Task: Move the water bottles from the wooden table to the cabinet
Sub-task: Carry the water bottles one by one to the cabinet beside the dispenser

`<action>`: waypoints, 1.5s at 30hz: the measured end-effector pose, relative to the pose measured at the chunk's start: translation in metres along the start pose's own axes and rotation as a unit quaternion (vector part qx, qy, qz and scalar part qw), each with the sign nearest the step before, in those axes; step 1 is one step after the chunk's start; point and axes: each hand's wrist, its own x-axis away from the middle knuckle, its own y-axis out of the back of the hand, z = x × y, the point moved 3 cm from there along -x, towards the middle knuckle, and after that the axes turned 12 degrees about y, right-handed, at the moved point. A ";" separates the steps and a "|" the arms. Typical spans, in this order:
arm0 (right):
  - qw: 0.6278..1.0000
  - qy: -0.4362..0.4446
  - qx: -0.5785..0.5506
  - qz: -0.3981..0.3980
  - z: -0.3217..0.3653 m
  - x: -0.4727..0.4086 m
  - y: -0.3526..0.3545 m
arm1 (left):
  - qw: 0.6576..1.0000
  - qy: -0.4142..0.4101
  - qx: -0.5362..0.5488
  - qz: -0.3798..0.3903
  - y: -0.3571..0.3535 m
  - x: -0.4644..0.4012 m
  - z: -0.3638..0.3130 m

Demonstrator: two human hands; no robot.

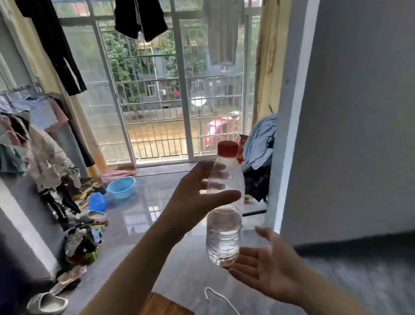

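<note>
Left hand (195, 198): fingers wrapped round the water bottle (223, 206), centre frame.
Right hand (266, 265): fingers spread, palm up beneath bottle's base.

There was only one camera, up on the person's head. It looked forward and a bit down, toward the big window (155, 86) far across the room. Both hands were very close, low in the picture.
</note>
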 end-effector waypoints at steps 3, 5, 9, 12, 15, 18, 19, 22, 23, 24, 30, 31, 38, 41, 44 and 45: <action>0.998 0.044 -0.031 -0.040 0.024 0.032 0.046 | 0.998 -0.024 0.012 0.060 -0.059 -0.014 -0.020; 0.995 0.064 -0.054 -0.058 0.036 0.054 0.072 | 0.995 -0.030 0.029 0.096 -0.092 -0.019 -0.033; 0.984 0.119 -0.095 -0.094 0.067 0.112 0.145 | 0.979 -0.061 0.055 0.187 -0.185 -0.018 -0.077; 0.973 0.155 -0.115 -0.127 0.085 0.154 0.197 | 0.965 -0.082 0.073 0.240 -0.252 -0.013 -0.107; 0.959 0.192 -0.129 -0.160 0.098 0.193 0.247 | 0.947 -0.110 0.078 0.291 -0.315 -0.006 -0.136; 0.941 0.228 -0.158 -0.195 0.106 0.233 0.291 | 0.930 -0.120 0.088 0.336 -0.376 0.005 -0.161; 0.934 0.237 -0.169 -0.209 0.107 0.247 0.303 | 0.924 -0.119 0.093 0.351 -0.396 0.009 -0.168; 0.912 0.264 -0.198 -0.243 0.105 0.286 0.338 | 0.903 -0.126 0.096 0.399 -0.452 0.022 -0.186; 0.905 0.273 -0.205 -0.252 0.103 0.298 0.348 | 0.895 -0.130 0.096 0.415 -0.470 0.026 -0.191; 0.898 0.284 -0.212 -0.261 0.103 0.309 0.357 | 0.887 -0.133 0.096 0.432 -0.487 0.029 -0.196; 0.841 0.342 -0.273 -0.317 0.103 0.360 0.399 | 0.832 -0.151 0.091 0.526 -0.575 0.044 -0.220; 0.836 0.348 -0.276 -0.322 0.104 0.366 0.405 | 0.823 -0.158 0.091 0.538 -0.588 0.045 -0.225; 0.770 0.408 -0.308 -0.382 0.112 0.403 0.449 | 0.755 -0.197 0.091 0.618 -0.670 0.047 -0.262; 0.734 0.434 -0.327 -0.406 0.110 0.420 0.463 | 0.723 -0.211 0.100 0.650 -0.699 0.056 -0.276; 0.708 0.452 -0.335 -0.427 0.103 0.440 0.469 | 0.686 -0.210 0.112 0.687 -0.722 0.075 -0.287; 0.699 0.459 -0.339 -0.432 0.101 0.446 0.471 | 0.672 -0.214 0.112 0.700 -0.730 0.082 -0.291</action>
